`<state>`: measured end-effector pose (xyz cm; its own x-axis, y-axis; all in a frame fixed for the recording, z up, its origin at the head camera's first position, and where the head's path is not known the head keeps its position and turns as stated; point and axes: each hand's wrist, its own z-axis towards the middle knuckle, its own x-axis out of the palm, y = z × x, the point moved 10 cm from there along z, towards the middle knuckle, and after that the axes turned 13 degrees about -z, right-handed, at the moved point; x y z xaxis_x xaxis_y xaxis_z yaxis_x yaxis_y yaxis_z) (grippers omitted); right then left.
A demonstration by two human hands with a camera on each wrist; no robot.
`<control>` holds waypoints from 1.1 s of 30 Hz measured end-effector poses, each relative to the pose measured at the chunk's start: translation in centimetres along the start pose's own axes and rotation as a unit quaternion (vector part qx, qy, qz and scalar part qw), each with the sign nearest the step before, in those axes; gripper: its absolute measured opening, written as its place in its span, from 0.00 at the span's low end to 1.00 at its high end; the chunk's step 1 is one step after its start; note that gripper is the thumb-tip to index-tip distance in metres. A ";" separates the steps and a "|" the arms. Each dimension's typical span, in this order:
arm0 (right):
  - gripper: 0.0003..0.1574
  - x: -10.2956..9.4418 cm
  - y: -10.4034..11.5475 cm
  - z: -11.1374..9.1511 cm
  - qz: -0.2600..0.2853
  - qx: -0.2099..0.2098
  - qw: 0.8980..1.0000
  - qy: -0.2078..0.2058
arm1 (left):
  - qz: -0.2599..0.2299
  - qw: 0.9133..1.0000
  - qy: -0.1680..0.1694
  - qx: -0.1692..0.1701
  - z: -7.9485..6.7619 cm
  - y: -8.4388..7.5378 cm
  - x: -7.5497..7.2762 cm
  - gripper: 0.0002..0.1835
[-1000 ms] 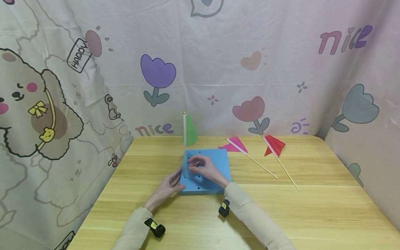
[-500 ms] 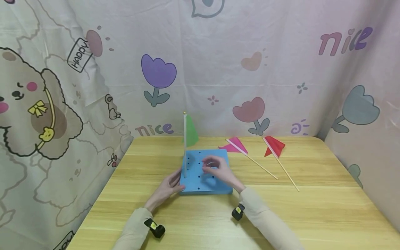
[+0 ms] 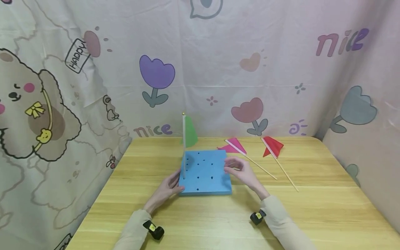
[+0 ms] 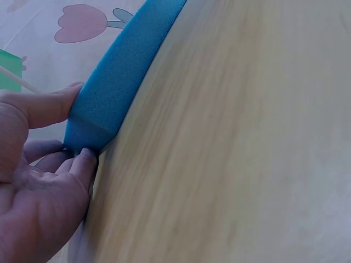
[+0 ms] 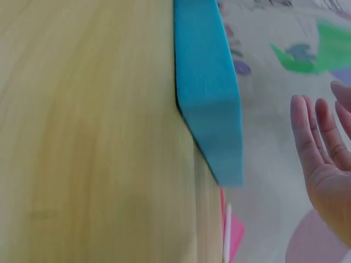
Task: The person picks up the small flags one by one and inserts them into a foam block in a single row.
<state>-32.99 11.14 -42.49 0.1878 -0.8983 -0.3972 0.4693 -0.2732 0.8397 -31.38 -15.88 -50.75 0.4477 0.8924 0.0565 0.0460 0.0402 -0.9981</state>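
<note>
A blue foam block (image 3: pixel 204 172) with several small holes in its top lies on the table. A green flag (image 3: pixel 191 133) stands upright at its left edge, its stick in a hole. My left hand (image 3: pixel 167 189) holds the block's near left corner; in the left wrist view the thumb (image 4: pixel 52 109) lies on the top edge and the fingertips touch the side. Above the block's right edge hovers my right hand (image 3: pixel 242 172), its loosely bent fingers holding nothing. The right wrist view shows those fingers (image 5: pixel 307 131) apart from the foam.
Right of the block lie a pink flag (image 3: pixel 235 146) and a red flag (image 3: pixel 275 146), their sticks slanting toward the near right. The wooden table (image 3: pixel 200 222) ends at a printed curtain (image 3: pixel 200 69) behind.
My right hand has moved right, from near the green flag's stick across the block to its right edge. The left hand keeps its place on the block.
</note>
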 end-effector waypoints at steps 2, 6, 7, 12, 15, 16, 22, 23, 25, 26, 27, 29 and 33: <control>0.20 -1.3 -0.6 -0.5 0.006 0.011 1.000 -0.013 | -0.003 1.000 -0.003 -0.001 0.0 0.0 0.0 0.47; 0.20 -3.8 -1.9 -1.6 0.018 0.023 0.999 -0.042 | -0.001 1.000 -0.002 -0.002 0.0 -0.1 0.1 0.47; 0.19 -4.5 -2.3 -1.9 0.015 0.026 0.998 -0.050 | 0.001 1.000 -0.002 -0.002 0.0 -0.1 0.1 0.47; 0.19 -7.6 -4.7 -3.2 -0.011 0.071 0.992 -0.099 | -0.002 1.000 -0.004 -0.001 0.1 -0.1 0.0 0.47; 0.23 -9.2 -6.3 -3.9 -0.030 0.099 0.986 -0.127 | -0.001 1.000 -0.006 0.000 0.1 -0.1 -0.1 0.46; 0.24 -9.7 -6.7 -4.1 -0.035 0.107 0.984 -0.135 | -0.001 1.000 -0.006 0.001 0.1 -0.1 -0.1 0.46; 0.28 -11.3 -8.8 -5.3 -0.057 0.147 0.974 -0.164 | -0.002 1.000 0.000 0.003 0.0 -0.1 0.0 0.46; 0.28 -11.4 -8.9 -5.4 -0.061 0.150 0.973 -0.167 | -0.003 1.000 0.002 0.004 0.0 -0.2 0.0 0.46; 0.28 -11.5 -9.2 -5.5 -0.063 0.150 0.972 -0.171 | -0.006 1.000 0.004 0.009 -0.1 -0.3 0.0 0.46; 0.27 -11.5 -9.0 -5.5 -0.064 0.151 0.971 -0.172 | -0.006 1.000 0.004 0.010 -0.1 -0.3 0.0 0.46; 0.27 -11.5 -9.2 -5.5 -0.065 0.149 0.971 -0.173 | -0.007 1.000 0.003 0.011 -0.1 -0.3 0.0 0.46; 0.26 -11.5 -9.6 -5.5 -0.065 0.147 0.972 -0.173 | -0.008 1.000 0.002 0.012 -0.1 -0.4 0.0 0.46; 0.25 -11.6 -10.4 -5.4 -0.086 0.153 0.970 -0.170 | -0.005 1.000 -0.002 0.009 -0.1 -0.3 -0.1 0.47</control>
<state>-35.40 26.19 -48.58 -0.1903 -0.8776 -0.4399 0.1815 -0.4718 0.8628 -31.35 -15.99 -50.43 0.4444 0.8933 0.0666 0.0344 0.0573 -0.9978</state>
